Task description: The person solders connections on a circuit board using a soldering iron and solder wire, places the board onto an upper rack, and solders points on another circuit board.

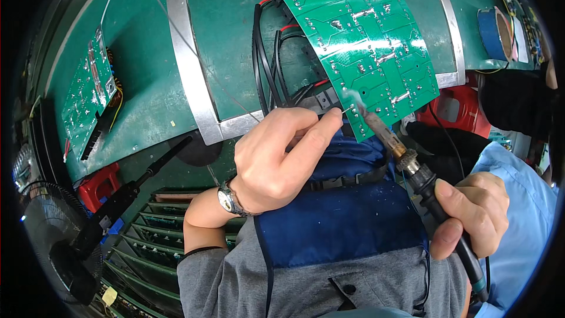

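Note:
A large green circuit board (365, 41) lies solder side up across the bench, its near corner jutting toward me. My right hand (477, 212) grips the black handle of a soldering iron (425, 184). The iron's tip meets or nearly meets the board's near left edge, where a wisp of smoke rises. My left hand (276, 162) is closed in a pinch beside that spot, on a thin solder wire (203, 69) that runs down from the far left. The wire's end shows faintly between the fingertips and the iron tip. Black cables (271, 65) with red ends pass under the board.
A metal frame (194, 88) borders the bench surface. Another circuit board (88, 97) stands at the left. Blue tape (493, 34) sits far right, above a red stool (453, 109). A fan (56, 218) and a board rack (147, 259) are lower left. A person's light-blue garment (524, 194) is close on the right.

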Demonstrator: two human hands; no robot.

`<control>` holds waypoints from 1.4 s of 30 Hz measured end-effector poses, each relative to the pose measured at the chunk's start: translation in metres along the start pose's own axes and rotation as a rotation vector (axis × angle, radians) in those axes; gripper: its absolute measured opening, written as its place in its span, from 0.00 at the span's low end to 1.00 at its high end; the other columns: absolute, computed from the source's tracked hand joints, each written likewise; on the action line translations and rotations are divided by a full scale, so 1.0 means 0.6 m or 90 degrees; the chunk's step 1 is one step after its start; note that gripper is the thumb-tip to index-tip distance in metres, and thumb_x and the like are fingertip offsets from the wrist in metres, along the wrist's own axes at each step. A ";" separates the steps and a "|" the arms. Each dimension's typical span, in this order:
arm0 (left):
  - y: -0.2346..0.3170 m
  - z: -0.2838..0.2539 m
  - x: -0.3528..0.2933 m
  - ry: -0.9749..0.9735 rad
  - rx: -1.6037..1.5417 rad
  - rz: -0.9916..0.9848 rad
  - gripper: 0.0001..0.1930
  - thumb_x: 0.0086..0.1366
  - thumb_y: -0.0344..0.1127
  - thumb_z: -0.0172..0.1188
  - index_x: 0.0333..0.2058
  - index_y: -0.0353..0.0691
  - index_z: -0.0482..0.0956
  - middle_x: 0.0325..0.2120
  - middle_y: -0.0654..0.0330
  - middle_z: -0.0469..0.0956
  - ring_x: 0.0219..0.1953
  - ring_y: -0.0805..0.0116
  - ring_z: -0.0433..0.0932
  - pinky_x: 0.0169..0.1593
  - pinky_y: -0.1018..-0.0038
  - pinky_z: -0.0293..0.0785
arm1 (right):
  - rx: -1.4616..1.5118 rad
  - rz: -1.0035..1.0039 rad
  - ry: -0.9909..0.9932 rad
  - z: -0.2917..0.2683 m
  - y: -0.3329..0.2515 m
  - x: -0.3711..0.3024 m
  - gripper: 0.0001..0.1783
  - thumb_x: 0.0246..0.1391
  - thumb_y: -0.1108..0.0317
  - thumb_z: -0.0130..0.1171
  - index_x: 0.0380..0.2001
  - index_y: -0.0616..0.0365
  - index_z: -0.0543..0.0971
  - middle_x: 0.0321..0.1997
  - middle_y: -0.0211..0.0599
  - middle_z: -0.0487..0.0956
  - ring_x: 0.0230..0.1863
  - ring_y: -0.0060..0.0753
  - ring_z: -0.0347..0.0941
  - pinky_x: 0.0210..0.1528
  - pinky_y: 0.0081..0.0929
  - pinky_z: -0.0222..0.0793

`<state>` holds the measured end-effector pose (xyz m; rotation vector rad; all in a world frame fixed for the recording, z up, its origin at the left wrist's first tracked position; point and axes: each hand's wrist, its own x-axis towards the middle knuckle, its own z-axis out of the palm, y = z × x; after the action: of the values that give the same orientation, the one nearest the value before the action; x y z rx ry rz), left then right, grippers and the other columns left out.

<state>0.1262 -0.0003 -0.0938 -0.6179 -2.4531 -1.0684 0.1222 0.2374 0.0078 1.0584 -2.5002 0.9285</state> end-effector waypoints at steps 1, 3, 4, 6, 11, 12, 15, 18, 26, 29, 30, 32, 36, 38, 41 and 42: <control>0.001 -0.001 0.000 -0.002 0.005 -0.001 0.18 0.46 0.22 0.74 0.39 0.38 0.86 0.25 0.60 0.75 0.24 0.70 0.76 0.24 0.77 0.71 | -0.005 0.012 0.000 -0.001 -0.001 0.000 0.12 0.54 0.65 0.60 0.31 0.65 0.83 0.15 0.28 0.72 0.11 0.20 0.63 0.12 0.18 0.53; 0.001 -0.001 0.001 -0.006 0.013 -0.006 0.18 0.46 0.23 0.75 0.39 0.39 0.86 0.25 0.61 0.75 0.24 0.70 0.76 0.24 0.77 0.70 | -0.006 0.042 -0.005 -0.001 0.000 0.000 0.12 0.54 0.65 0.59 0.32 0.63 0.83 0.15 0.27 0.72 0.11 0.22 0.63 0.14 0.20 0.55; 0.001 0.000 0.001 -0.002 0.011 -0.003 0.18 0.45 0.23 0.75 0.38 0.39 0.86 0.25 0.61 0.75 0.24 0.70 0.75 0.25 0.76 0.71 | -0.005 0.043 -0.008 0.001 0.001 0.000 0.12 0.54 0.65 0.59 0.32 0.63 0.83 0.15 0.27 0.72 0.11 0.22 0.63 0.14 0.20 0.55; 0.001 0.007 0.004 0.010 0.007 0.003 0.17 0.45 0.23 0.75 0.37 0.39 0.87 0.25 0.61 0.74 0.25 0.69 0.75 0.25 0.76 0.71 | 0.002 0.043 -0.014 0.004 0.006 0.000 0.12 0.54 0.65 0.59 0.32 0.63 0.83 0.15 0.27 0.72 0.11 0.22 0.63 0.14 0.20 0.55; -0.010 0.008 0.009 0.075 0.102 0.076 0.18 0.37 0.26 0.68 0.34 0.39 0.86 0.24 0.64 0.74 0.24 0.67 0.74 0.24 0.76 0.70 | 0.007 0.036 -0.006 0.001 0.014 -0.004 0.12 0.55 0.64 0.59 0.32 0.63 0.83 0.15 0.26 0.72 0.11 0.22 0.63 0.14 0.20 0.53; -0.008 0.005 0.008 0.089 0.125 0.069 0.18 0.37 0.26 0.69 0.34 0.40 0.86 0.24 0.64 0.74 0.24 0.68 0.74 0.24 0.76 0.69 | 0.007 0.040 -0.004 -0.001 0.015 -0.006 0.12 0.55 0.64 0.59 0.32 0.63 0.84 0.15 0.26 0.72 0.11 0.21 0.63 0.14 0.20 0.53; 0.005 -0.003 0.001 0.035 0.047 0.000 0.18 0.39 0.27 0.72 0.34 0.43 0.87 0.23 0.66 0.73 0.22 0.71 0.73 0.22 0.77 0.67 | 0.001 0.008 0.036 -0.009 0.021 -0.014 0.13 0.56 0.64 0.58 0.32 0.64 0.83 0.15 0.25 0.72 0.11 0.21 0.63 0.15 0.20 0.53; 0.017 -0.007 -0.007 -0.022 -0.014 -0.043 0.18 0.41 0.25 0.72 0.36 0.41 0.87 0.25 0.65 0.74 0.22 0.72 0.72 0.22 0.77 0.68 | 0.021 -0.004 0.032 -0.014 0.023 -0.023 0.14 0.57 0.63 0.57 0.32 0.66 0.83 0.15 0.25 0.72 0.11 0.21 0.63 0.14 0.20 0.52; 0.020 -0.001 -0.011 -0.021 -0.043 0.008 0.19 0.42 0.22 0.70 0.38 0.37 0.85 0.27 0.62 0.75 0.24 0.70 0.74 0.24 0.76 0.70 | 0.075 -0.033 -0.020 -0.019 0.020 -0.029 0.13 0.54 0.67 0.57 0.32 0.67 0.83 0.15 0.26 0.71 0.11 0.19 0.63 0.10 0.16 0.53; 0.023 0.001 -0.011 -0.035 -0.008 -0.015 0.17 0.44 0.20 0.72 0.36 0.42 0.87 0.26 0.62 0.75 0.24 0.71 0.75 0.24 0.77 0.70 | 0.056 -0.037 -0.003 -0.006 0.014 -0.030 0.13 0.53 0.67 0.58 0.30 0.68 0.83 0.15 0.26 0.70 0.11 0.19 0.63 0.09 0.15 0.53; 0.024 0.002 -0.010 -0.035 -0.006 -0.012 0.17 0.44 0.20 0.72 0.36 0.42 0.87 0.26 0.62 0.76 0.24 0.71 0.75 0.24 0.77 0.70 | 0.044 -0.037 0.001 -0.003 0.012 -0.030 0.13 0.53 0.67 0.58 0.29 0.68 0.83 0.15 0.26 0.70 0.11 0.19 0.63 0.09 0.15 0.53; 0.025 0.001 -0.009 -0.040 -0.007 -0.004 0.17 0.45 0.19 0.72 0.36 0.41 0.87 0.27 0.62 0.76 0.24 0.71 0.75 0.25 0.77 0.71 | 0.027 -0.040 0.010 0.000 0.006 -0.030 0.14 0.54 0.65 0.60 0.29 0.68 0.83 0.14 0.25 0.69 0.10 0.18 0.63 0.09 0.15 0.52; 0.025 -0.008 -0.003 -0.039 -0.051 -0.050 0.16 0.46 0.19 0.71 0.37 0.38 0.86 0.28 0.60 0.76 0.24 0.71 0.75 0.26 0.77 0.71 | 0.008 -0.020 -0.007 -0.009 -0.001 -0.030 0.15 0.55 0.63 0.59 0.28 0.67 0.83 0.14 0.25 0.69 0.10 0.19 0.61 0.10 0.16 0.50; 0.017 -0.015 0.004 -0.003 -0.089 -0.055 0.15 0.48 0.20 0.70 0.38 0.36 0.85 0.28 0.60 0.75 0.24 0.69 0.76 0.25 0.76 0.72 | 0.007 -0.010 0.015 -0.015 0.000 -0.030 0.16 0.56 0.62 0.58 0.28 0.67 0.83 0.14 0.26 0.70 0.10 0.20 0.60 0.11 0.18 0.50; 0.004 -0.044 0.018 -0.029 -0.107 -0.107 0.13 0.51 0.20 0.70 0.37 0.37 0.86 0.28 0.60 0.76 0.24 0.72 0.75 0.26 0.77 0.70 | 0.020 -0.011 0.065 -0.023 0.010 -0.023 0.19 0.60 0.58 0.55 0.30 0.67 0.81 0.16 0.30 0.73 0.09 0.22 0.59 0.12 0.22 0.50; 0.000 -0.052 0.024 -0.036 -0.110 -0.126 0.13 0.51 0.20 0.70 0.37 0.37 0.86 0.28 0.60 0.76 0.24 0.73 0.75 0.26 0.78 0.70 | 0.018 -0.009 0.069 -0.021 0.015 -0.020 0.20 0.60 0.58 0.54 0.30 0.68 0.80 0.17 0.31 0.73 0.09 0.22 0.60 0.12 0.22 0.50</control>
<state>0.1199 -0.0206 -0.0670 -0.4680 -2.5303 -1.3685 0.1240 0.2568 0.0073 1.0058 -2.3959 0.9922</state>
